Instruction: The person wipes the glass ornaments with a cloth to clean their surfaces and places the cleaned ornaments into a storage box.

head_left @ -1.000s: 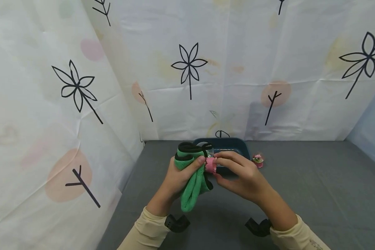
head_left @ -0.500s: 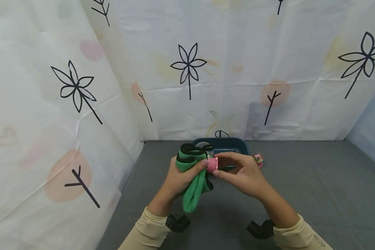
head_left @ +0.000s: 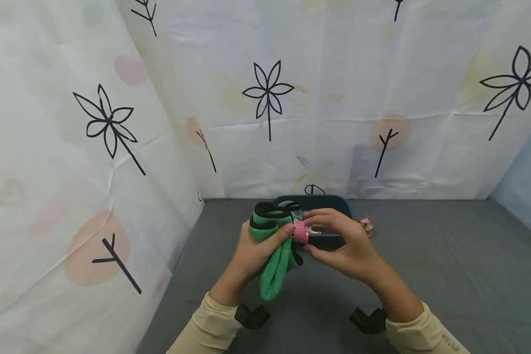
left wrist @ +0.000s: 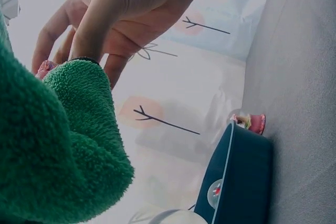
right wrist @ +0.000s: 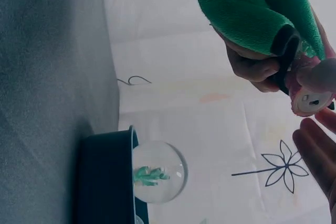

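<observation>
In the head view my left hand (head_left: 257,248) grips a folded green cloth (head_left: 272,268) with black edging. The cloth wraps the upper part of a small snow globe, whose pink base (head_left: 300,232) sticks out to the right. My right hand (head_left: 347,243) has its fingertips and thumb around the edge of that base. In the right wrist view the base's pale underside (right wrist: 311,103) with a small dark switch faces me. A left-hand finger lies beside it. Most of the globe's dome is hidden by the cloth.
Behind the hands stands a dark blue tray (head_left: 329,201) on the grey table. A clear globe (right wrist: 159,172) with a green figure rises above its rim. Another small snow globe (head_left: 365,226) with a pink base stands right of the tray.
My right fingers pinched the base's edge half a second ago; now they are spread wider around it. The base looks slightly turned. My left hand and the cloth hardly moved.
</observation>
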Available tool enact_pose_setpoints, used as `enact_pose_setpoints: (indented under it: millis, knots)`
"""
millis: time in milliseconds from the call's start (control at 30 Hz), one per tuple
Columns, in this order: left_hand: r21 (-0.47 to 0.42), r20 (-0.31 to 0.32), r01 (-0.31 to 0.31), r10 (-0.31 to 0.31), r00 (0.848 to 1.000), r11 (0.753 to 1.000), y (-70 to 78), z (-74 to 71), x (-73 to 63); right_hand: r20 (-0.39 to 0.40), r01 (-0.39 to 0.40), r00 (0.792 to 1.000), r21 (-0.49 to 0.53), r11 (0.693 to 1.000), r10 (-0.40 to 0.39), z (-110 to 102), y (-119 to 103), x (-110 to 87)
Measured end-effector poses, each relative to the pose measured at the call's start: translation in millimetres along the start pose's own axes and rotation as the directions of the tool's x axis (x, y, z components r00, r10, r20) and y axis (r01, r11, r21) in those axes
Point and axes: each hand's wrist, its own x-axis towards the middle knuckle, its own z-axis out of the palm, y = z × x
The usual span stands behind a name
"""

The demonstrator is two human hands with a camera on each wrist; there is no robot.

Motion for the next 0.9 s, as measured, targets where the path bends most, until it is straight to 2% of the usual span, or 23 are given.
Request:
enact_pose_setpoints:
  millis: [100,233,333,433,500,633,700,733,800,900]
  knots:
    - [-0.016,-0.001,0.016,-0.016,1.0,1.0,1.1,0.1,-0.3,0.006,0.017,1.0,0.011,1.0,-0.017,1,-1,0.7]
    - [-0.045,0.014,0.025,-0.024,1.0,0.999,2.1,0.9,-1.2,0.015,-0.011,1.0,0.044,0.999,0.01,1,-3,0.1]
    - [-0.062,0.028,0.012,-0.01,1.0,0.998,1.7,1.5,-1.6,0.021,-0.053,0.998,0.054,0.997,0.052,0,-4,-0.8]
    - [-0.066,0.038,-0.01,0.013,0.999,0.998,1.4,1.7,-1.4,0.022,-0.132,0.991,0.071,0.989,0.131,-1,-5,-2.2]
    - [-0.058,0.043,-0.031,0.034,0.998,0.998,1.1,1.7,-1.2,0.028,-0.211,0.977,0.112,0.971,0.21,-1,-7,-2.5]
    - [-0.04,0.047,-0.062,0.064,0.997,0.997,0.0,1.7,-0.3,0.068,-0.388,0.921,0.225,0.894,0.383,-2,-10,-1.1]
    - [-0.034,0.05,-0.078,0.079,0.996,0.996,-0.8,1.7,0.2,0.092,-0.438,0.899,0.262,0.86,0.429,-2,-11,0.1]
    - [-0.033,0.051,-0.082,0.084,0.995,0.996,-0.9,1.7,0.3,0.097,-0.447,0.894,0.265,0.855,0.438,-2,-11,0.3]
    - [-0.028,0.053,-0.095,0.096,0.994,0.995,-1.0,1.7,0.5,0.092,-0.432,0.901,0.251,0.866,0.423,-3,-10,-0.1]
    - [-0.023,0.049,-0.093,0.094,0.994,0.995,-0.5,1.4,0.3,0.067,-0.345,0.939,0.189,0.919,0.339,-3,-7,-0.9]
